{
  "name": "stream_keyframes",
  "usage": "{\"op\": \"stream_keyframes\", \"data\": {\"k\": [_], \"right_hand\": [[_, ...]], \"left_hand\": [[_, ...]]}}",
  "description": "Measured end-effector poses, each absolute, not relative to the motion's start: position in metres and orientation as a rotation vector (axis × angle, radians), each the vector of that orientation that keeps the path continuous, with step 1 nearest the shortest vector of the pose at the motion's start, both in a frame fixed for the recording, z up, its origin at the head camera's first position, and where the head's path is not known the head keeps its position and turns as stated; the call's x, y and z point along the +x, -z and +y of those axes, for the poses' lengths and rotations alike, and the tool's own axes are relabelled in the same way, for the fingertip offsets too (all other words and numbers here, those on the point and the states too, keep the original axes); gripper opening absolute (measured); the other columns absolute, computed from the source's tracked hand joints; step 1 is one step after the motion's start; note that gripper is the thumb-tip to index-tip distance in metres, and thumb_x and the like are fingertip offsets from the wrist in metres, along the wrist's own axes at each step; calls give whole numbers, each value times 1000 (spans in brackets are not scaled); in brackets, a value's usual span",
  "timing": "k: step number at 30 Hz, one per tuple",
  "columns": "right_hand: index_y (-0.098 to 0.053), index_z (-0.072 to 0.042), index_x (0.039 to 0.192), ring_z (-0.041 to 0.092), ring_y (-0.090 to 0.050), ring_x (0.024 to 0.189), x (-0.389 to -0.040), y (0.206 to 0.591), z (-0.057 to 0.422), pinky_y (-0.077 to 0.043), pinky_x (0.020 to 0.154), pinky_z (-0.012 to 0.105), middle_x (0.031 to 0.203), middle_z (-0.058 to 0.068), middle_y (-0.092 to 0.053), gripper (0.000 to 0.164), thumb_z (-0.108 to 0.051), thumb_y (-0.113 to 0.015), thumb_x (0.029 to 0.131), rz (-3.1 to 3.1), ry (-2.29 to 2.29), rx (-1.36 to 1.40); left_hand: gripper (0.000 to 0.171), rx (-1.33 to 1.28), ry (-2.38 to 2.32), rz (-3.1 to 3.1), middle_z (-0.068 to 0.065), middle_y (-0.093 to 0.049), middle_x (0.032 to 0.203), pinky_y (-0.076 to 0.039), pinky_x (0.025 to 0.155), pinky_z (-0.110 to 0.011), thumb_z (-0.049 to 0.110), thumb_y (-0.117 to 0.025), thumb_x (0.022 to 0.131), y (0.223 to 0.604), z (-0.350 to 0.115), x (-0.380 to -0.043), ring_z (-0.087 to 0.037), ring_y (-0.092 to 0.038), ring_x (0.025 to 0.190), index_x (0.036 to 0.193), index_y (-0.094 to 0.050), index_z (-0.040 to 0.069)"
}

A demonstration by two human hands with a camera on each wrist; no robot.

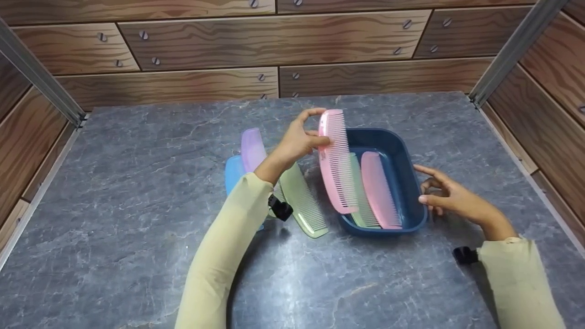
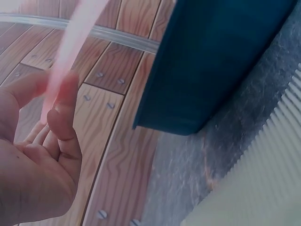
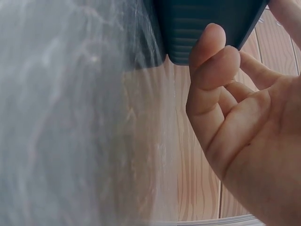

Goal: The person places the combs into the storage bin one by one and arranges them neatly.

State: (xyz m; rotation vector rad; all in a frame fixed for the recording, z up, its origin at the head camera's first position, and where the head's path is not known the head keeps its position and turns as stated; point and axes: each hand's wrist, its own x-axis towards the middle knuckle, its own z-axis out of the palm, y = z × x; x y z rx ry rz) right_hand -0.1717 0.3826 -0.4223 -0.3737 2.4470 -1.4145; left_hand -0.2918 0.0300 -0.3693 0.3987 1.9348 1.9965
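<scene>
Holding pink comb [image 1: 333, 169] — left hand [image 1: 295, 142]

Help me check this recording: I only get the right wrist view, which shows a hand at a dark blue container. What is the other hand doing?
Observer: The left hand holds a pink comb.

Operator: Is anything inside the container? I see only its outside.

Observer: Yes. In the head view, a second pink comb and a green comb lie side by side in it.

Operator: And on the table, to the container's left?

Observer: Another green comb lies there, outside the container, its near end angled toward it.
</scene>
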Motion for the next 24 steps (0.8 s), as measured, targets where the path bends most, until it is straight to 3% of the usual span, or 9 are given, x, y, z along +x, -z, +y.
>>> {"op": "stream_keyframes", "data": {"k": [4,15,24], "right_hand": [[-20,-10,152,13,-57,67,-172,421,382,-50,56,31,102,6,-52,68,-9,-57,95,2450,1410,-359],[-20,-8,152,13,-57,68,-173,422,382,-50,56,31,102,7,-52,69,-7,-58,94,2446,1422,-375],[-20,-8,152,13,-57,68,-171,421,382,-50,55,31,102,7,-51,69,-5,-57,94,2428,1448,-396]], "left_hand": [[66,418,-1965,1966,-4,-67,76,-39,49,-24,-7,-67,81,372,37,-292,-11,-62,59,138,-43,16],[66,450,-1927,1935,-12,-70,84,-42,51,-24,-9,-65,82,385,47,-290,-12,-64,64,139,-42,15],[68,541,-1873,1934,-3,-64,75,-38,52,-23,-10,-62,81,390,55,-286,-9,-59,63,140,-40,15]]}}
